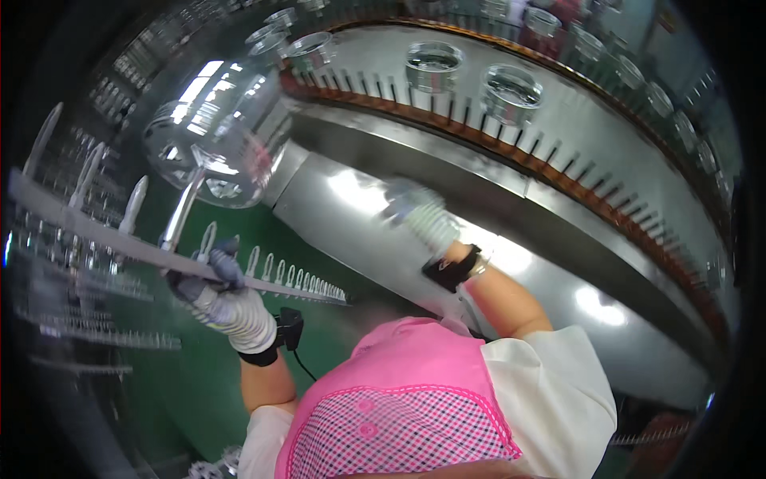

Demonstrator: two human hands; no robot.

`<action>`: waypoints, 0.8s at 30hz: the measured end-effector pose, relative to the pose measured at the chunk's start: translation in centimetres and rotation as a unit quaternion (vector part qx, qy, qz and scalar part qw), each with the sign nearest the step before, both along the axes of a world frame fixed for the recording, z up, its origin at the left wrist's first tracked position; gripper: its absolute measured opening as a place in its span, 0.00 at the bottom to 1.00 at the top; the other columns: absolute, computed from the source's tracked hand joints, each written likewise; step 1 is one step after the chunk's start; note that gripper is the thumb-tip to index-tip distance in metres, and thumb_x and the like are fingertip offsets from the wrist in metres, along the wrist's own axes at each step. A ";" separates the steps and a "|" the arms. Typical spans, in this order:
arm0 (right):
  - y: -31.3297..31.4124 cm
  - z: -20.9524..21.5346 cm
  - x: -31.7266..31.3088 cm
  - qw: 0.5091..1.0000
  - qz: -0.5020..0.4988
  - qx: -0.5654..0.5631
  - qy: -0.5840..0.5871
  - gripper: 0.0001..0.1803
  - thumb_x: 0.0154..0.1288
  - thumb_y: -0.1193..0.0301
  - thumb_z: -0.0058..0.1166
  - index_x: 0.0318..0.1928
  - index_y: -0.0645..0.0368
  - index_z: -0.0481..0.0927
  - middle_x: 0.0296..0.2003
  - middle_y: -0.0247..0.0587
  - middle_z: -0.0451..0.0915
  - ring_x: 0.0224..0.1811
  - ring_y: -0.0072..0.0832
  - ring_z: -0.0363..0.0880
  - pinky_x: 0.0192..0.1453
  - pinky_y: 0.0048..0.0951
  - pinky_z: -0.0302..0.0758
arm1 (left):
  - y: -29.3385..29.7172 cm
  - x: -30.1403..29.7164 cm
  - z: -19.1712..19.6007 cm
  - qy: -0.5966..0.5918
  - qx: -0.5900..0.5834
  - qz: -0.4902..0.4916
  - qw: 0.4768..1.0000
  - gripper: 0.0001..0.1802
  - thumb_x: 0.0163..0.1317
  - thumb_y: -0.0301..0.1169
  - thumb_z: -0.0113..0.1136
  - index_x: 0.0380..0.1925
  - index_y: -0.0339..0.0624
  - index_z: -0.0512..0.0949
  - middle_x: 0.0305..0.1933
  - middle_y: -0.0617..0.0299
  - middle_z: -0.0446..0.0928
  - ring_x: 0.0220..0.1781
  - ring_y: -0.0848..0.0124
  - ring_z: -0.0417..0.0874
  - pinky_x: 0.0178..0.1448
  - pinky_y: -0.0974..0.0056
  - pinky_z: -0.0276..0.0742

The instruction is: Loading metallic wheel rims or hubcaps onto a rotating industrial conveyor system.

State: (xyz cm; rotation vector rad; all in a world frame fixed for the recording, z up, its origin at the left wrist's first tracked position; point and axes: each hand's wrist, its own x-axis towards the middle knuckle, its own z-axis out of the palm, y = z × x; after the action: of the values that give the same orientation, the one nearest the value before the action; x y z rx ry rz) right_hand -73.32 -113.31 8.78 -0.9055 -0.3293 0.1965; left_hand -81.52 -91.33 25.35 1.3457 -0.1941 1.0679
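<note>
My left hand (219, 299), in a grey and white work glove, is closed around a pale rack bar (120, 237) with a row of upright looped pegs. Just left of my fingers, a shiny rod (183, 211) rises from the bar. At the rod's upper end is a large, rounded, clear glass vessel (211, 132), tilted and full of reflections. My right hand (419, 214), also gloved, is smeared by motion over a steel panel, away from the rack. Its fingers are too blurred to show whether they hold anything.
A curved steel conveyor (471, 112) edged with dark upright pins runs across the far side. Clear glass cups (433, 68) stand on it, and more line its far edge. A steel panel (351, 227) slopes below. Further racks of glassware (112, 335) fill the left over a green floor (175, 391).
</note>
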 end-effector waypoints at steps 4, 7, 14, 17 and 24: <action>6.2 18.0 -10.0 0.934 -0.166 -0.162 -0.271 0.20 0.58 0.62 0.47 0.46 0.63 0.70 0.34 0.44 0.76 0.39 0.28 0.75 0.42 0.27 0.72 | -1.3 -1.5 1.2 0.050 0.118 -0.025 0.991 0.28 0.58 0.46 0.46 0.52 0.37 0.60 0.19 0.66 0.61 0.15 0.81 0.59 0.38 0.68 0.72; 3.4 24.2 -13.1 0.957 0.134 0.226 0.122 0.14 0.61 0.61 0.46 0.38 0.60 0.71 0.25 0.38 0.75 0.25 0.24 0.74 0.30 0.22 0.71 | -4.0 -2.8 1.5 0.002 -0.034 -0.388 0.921 0.26 0.55 0.37 0.54 0.51 0.35 0.61 0.40 0.60 0.67 0.33 0.75 0.69 0.32 0.75 0.70; -2.9 20.4 -14.0 0.932 0.141 0.324 0.078 0.12 0.63 0.64 0.44 0.40 0.59 0.70 0.25 0.40 0.75 0.24 0.24 0.74 0.29 0.20 0.73 | -12.9 -5.4 0.1 0.022 -0.013 -0.366 0.930 0.32 0.52 0.36 0.61 0.54 0.37 0.59 0.42 0.58 0.69 0.38 0.71 0.72 0.36 0.71 0.72; -11.9 13.3 -11.2 0.936 -0.314 0.140 -0.073 0.05 0.61 0.72 0.46 0.35 0.59 0.71 0.21 0.33 0.68 0.27 0.20 0.69 0.37 0.21 0.71 | -15.6 -7.2 -0.1 0.092 -0.133 -0.256 0.953 0.24 0.55 0.39 0.54 0.46 0.33 0.66 0.16 0.64 0.65 0.18 0.77 0.67 0.28 0.67 0.69; -35.4 -9.1 -7.9 0.840 -0.408 0.055 0.353 0.22 0.62 0.51 0.42 0.39 0.59 0.73 0.27 0.33 0.73 0.22 0.17 0.66 0.24 0.19 0.62 | -8.5 -10.4 3.2 0.062 0.026 0.145 0.987 0.25 0.58 0.49 0.48 0.31 0.33 0.72 0.14 0.64 0.65 0.18 0.73 0.68 0.33 0.68 0.73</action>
State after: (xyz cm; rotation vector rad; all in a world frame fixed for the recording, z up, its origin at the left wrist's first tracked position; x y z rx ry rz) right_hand -81.19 -148.75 -0.31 -0.7312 0.7365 -0.2847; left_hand -91.92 -99.80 28.50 1.5136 0.0703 1.2211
